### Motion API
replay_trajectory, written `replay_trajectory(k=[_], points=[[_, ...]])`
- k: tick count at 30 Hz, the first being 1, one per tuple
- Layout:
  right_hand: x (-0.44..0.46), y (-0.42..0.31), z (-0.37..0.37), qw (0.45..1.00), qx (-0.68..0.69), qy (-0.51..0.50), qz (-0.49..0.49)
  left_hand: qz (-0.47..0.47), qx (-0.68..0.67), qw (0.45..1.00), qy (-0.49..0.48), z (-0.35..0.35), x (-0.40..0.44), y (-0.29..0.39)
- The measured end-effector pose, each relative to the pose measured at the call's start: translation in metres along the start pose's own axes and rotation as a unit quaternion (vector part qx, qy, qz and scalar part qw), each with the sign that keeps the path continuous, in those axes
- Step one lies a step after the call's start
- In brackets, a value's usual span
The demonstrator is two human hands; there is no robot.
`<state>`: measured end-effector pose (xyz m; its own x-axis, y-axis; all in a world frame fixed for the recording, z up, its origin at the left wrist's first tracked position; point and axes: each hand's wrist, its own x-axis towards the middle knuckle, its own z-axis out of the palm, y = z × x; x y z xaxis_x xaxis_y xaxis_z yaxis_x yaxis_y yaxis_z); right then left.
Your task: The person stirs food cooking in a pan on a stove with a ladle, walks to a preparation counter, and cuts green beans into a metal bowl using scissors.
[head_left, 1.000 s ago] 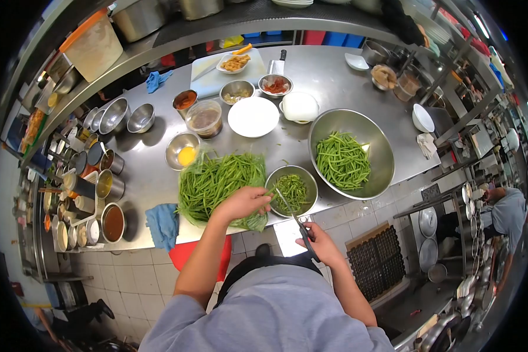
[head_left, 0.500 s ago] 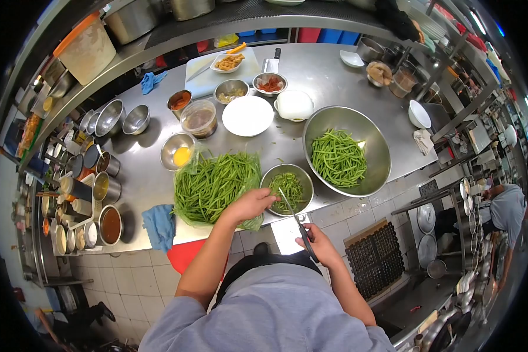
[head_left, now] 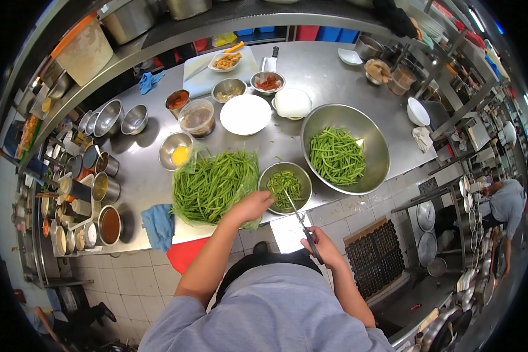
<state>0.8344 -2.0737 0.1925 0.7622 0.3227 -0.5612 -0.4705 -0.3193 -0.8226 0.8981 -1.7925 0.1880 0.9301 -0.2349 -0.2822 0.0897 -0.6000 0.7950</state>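
My right hand [head_left: 324, 246] grips a pair of scissors [head_left: 300, 218] by the dark handles. The long blades point up and left over a small steel bowl [head_left: 307, 183] holding short cut green bits [head_left: 284, 186]. At the left rim of that bowl is my left hand [head_left: 249, 209], its fingers drawn together; whatever they may hold is hidden. Just beyond this hand, long green beans [head_left: 214, 185] are heaped in an open clear plastic bag [head_left: 188, 216]. To the right, a large steel bowl [head_left: 376, 135] contains more green beans [head_left: 337, 155].
A blue cloth [head_left: 157, 226] lies by the table's front edge. Behind the beans stand a white plate [head_left: 246, 115], a tub of brown liquid [head_left: 196, 117] and a bowl with yellow egg [head_left: 169, 146]. A cleaver [head_left: 269, 63] lies farther back. Another person [head_left: 504, 205] stands at far right.
My left hand has drawn slightly left, away from the scissor blades. The scissors have swung a little, with their handles shifted right and down.
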Motion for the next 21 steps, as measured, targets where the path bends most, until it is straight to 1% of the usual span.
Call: replay_trajectory(k=[1, 2, 4, 5, 6, 8, 10, 11, 12, 13, 14, 16, 17, 19, 20, 21], points=[[0.000, -0.001, -0.002, 1.000, -0.009, -0.013, -0.009, 0.004, 0.047, 0.999, -0.009, 0.000, -0.002, 0.003], [0.001, -0.002, -0.003, 0.999, -0.019, -0.026, -0.018, 0.006, 0.047, 0.999, -0.011, 0.002, -0.002, 0.006], [0.003, -0.007, -0.003, 0.999, -0.013, -0.024, -0.019, 0.037, 0.058, 0.997, -0.030, 0.006, -0.002, 0.009], [0.004, -0.008, -0.002, 0.999, -0.008, -0.025, -0.021, 0.037, 0.058, 0.997, -0.030, 0.007, -0.002, 0.008], [0.005, -0.009, -0.003, 0.999, -0.008, -0.025, -0.021, 0.046, 0.049, 0.997, -0.031, 0.007, -0.001, 0.006], [0.007, -0.008, -0.005, 0.999, -0.008, -0.036, 0.017, 0.056, 0.041, 0.997, -0.032, 0.012, 0.003, -0.005], [0.005, -0.007, -0.005, 0.999, -0.010, -0.027, 0.021, 0.068, -0.010, 0.997, -0.030, 0.012, 0.006, -0.012], [0.004, -0.007, -0.005, 0.999, -0.012, -0.020, 0.025, 0.067, -0.009, 0.997, -0.029, 0.009, 0.005, -0.010], [0.004, -0.005, -0.004, 0.999, -0.012, -0.021, 0.024, -0.023, -0.132, 0.989, -0.055, 0.004, 0.004, -0.009], [0.004, -0.001, -0.004, 0.999, 0.023, -0.023, 0.023, -0.112, -0.253, 0.958, -0.079, -0.002, 0.002, -0.003], [0.005, 0.002, -0.004, 0.998, 0.058, -0.025, 0.022, -0.112, -0.253, 0.958, -0.077, -0.005, 0.001, 0.000], [0.004, 0.008, -0.004, 0.997, 0.070, -0.033, 0.015, -0.094, -0.432, 0.896, -0.041, -0.010, 0.000, 0.007], [0.003, 0.010, -0.004, 0.996, 0.082, -0.039, 0.008, -0.095, -0.433, 0.895, -0.040, -0.012, -0.001, 0.011], [0.000, 0.014, -0.001, 0.996, 0.070, -0.048, -0.007, -0.057, -0.545, 0.836, 0.043, -0.015, -0.001, 0.018], [-0.001, 0.015, 0.001, 0.996, 0.059, -0.057, -0.022, -0.057, -0.545, 0.835, 0.043, -0.015, 0.000, 0.017], [-0.001, 0.016, 0.003, 0.997, 0.058, -0.056, -0.022, -0.041, -0.585, 0.807, 0.074, -0.015, 0.001, 0.015]])
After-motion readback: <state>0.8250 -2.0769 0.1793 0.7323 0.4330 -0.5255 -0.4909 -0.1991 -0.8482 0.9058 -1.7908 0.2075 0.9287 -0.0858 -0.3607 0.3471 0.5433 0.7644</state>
